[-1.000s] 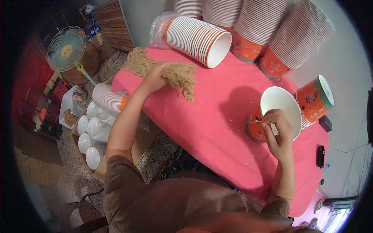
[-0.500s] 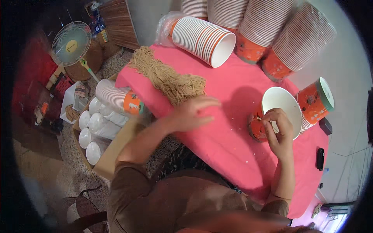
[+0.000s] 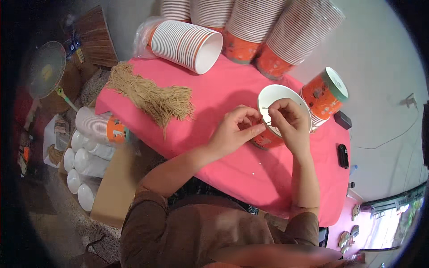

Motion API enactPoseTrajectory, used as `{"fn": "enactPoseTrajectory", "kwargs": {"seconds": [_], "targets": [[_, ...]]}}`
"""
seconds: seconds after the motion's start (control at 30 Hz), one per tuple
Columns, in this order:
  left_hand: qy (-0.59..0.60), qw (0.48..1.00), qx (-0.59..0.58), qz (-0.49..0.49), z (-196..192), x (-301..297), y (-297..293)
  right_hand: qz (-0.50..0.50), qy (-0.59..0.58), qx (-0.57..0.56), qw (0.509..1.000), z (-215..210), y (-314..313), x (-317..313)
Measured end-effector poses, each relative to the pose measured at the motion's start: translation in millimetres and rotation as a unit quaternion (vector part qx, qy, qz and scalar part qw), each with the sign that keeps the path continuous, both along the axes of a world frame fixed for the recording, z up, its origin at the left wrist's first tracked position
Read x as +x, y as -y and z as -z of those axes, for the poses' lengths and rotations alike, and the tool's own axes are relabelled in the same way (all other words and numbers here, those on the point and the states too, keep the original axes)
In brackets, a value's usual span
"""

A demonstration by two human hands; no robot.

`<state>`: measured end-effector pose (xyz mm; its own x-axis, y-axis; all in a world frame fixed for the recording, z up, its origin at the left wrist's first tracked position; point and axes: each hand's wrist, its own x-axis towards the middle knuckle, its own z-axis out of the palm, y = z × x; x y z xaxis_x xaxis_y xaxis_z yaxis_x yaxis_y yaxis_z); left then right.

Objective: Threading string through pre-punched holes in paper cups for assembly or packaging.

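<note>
My left hand [image 3: 237,129] and my right hand [image 3: 291,125] meet above an open paper bucket [image 3: 271,94], white inside and orange outside. Both are closed, thumbs against bent fingers. A thin, dark-looking strand [image 3: 267,123] runs between the fingertips of both hands; its ends are hidden by the fingers, and its material is too fine to tell. Left of my hands, a loose bundle of tan strings [image 3: 156,99] lies on the pink cloth [image 3: 214,172].
Nested paper buckets [image 3: 187,44] lie on their side at the back, beside tall wrapped stacks [image 3: 250,31]. An upturned orange stack [image 3: 324,96] and a black object [image 3: 342,155] are at the right. A cardboard box [image 3: 114,185] of white wrapped cups and a fan [image 3: 47,69] stand left.
My left hand has moved right, from beside the string bundle to my right hand over the bucket, and its fingers have closed. The whole view has shifted, so the table appears farther left.
</note>
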<state>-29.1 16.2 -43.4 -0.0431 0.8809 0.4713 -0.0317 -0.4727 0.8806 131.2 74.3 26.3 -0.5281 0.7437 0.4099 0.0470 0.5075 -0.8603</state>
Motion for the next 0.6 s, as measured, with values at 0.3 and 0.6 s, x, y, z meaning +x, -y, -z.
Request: {"fn": "enactPoseTrajectory", "kwargs": {"seconds": [0.3,0.6], "targets": [[0.066,0.994,-0.073,0.041,-8.7,6.3,-9.9,-0.036,0.041,0.002,0.999,-6.2,-9.7,7.7],[0.205,0.947,-0.16,0.186,-7.8,-9.0,-9.4,-0.103,0.042,-0.067,0.992,-13.9,-10.8,2.9]]}}
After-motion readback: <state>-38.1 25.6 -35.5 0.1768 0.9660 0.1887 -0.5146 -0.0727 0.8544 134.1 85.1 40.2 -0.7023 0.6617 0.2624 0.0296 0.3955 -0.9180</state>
